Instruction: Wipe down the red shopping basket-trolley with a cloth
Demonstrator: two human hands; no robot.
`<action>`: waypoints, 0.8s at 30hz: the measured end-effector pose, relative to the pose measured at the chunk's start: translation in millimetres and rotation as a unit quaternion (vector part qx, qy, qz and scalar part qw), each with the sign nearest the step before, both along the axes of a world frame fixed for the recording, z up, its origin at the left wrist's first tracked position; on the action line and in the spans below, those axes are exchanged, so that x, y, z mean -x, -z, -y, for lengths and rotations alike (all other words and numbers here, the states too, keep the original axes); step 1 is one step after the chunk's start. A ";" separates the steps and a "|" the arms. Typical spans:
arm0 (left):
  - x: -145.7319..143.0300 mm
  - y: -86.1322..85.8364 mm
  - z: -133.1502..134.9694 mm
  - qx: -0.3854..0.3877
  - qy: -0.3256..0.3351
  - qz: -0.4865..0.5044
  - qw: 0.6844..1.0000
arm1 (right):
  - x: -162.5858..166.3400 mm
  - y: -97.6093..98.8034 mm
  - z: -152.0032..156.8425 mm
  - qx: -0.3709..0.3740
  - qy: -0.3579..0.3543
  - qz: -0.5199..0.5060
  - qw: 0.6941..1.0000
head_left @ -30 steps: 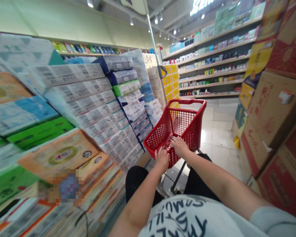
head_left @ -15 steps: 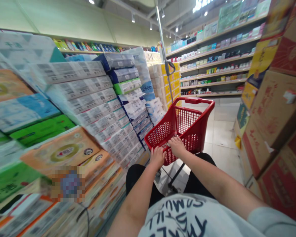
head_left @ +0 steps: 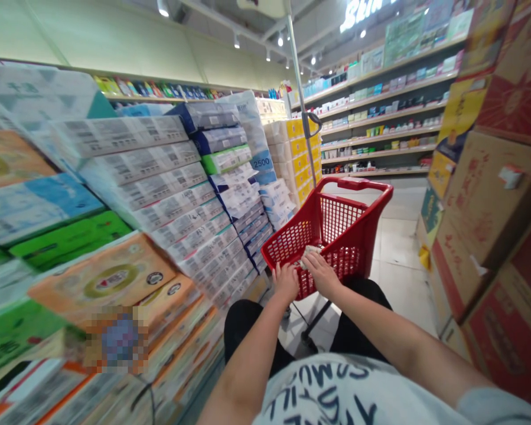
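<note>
A red plastic shopping cart (head_left: 368,245) with perforated sides stands right in front of my knees. My left hand (head_left: 285,283) is curled over the cart's near rim, the fingertips hooked on its inside. Beside it, my right hand (head_left: 321,275) presses a crumpled pale cloth (head_left: 310,254) against the same near rim. The cloth sticks out past the fingertips, and part of it is hidden under the palm. The cart's handle (head_left: 356,185) is on the far side, away from me.
Stacked tissue packs (head_left: 159,171) rise close on my left, with orange packs (head_left: 114,277) nearest. Cardboard cartons (head_left: 491,195) are piled on the right. A metal pole (head_left: 297,65) stands behind the cart. Stocked shelves (head_left: 380,130) line the back, beyond the tiled floor (head_left: 396,248).
My right hand has shifted slightly along the rim, and more of the cloth shows beyond its fingers. My left hand stays on the rim. The view has turned a little.
</note>
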State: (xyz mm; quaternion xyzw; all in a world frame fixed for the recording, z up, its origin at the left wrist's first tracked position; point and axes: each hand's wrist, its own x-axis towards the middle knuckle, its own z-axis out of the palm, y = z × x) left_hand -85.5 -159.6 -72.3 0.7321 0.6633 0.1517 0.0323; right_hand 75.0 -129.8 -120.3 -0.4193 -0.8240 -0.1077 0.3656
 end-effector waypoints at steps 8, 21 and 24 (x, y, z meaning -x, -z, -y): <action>-5.7 3.3 -6.0 0.007 0.022 0.065 0.998 | -5.0 21.9 7.2 0.027 -0.083 -0.104 0.991; -6.1 1.2 -1.2 0.018 0.029 0.034 0.999 | 3.6 14.3 20.9 0.210 -0.018 -0.105 0.972; -5.0 0.0 -0.4 0.021 0.037 0.025 0.999 | 1.9 13.4 23.9 0.282 0.032 -0.060 0.957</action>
